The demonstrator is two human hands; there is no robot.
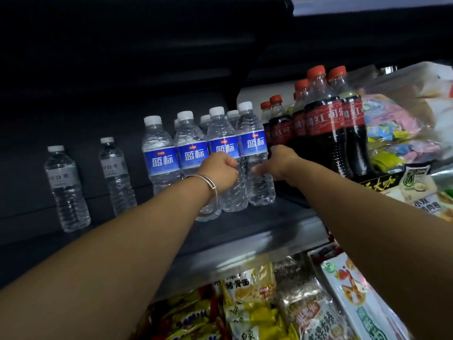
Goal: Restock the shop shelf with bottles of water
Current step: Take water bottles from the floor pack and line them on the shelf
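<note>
My left hand and right hand both gripped blue-label water bottles near the shelf's front edge, beside the cola. Next, I should push them back.

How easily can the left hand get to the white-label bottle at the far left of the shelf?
Probably yes. The left hand now grips a blue-label bottle, but the shelf between it and the far-left white-label bottle holds only one other white-label bottle, set further back.
</note>
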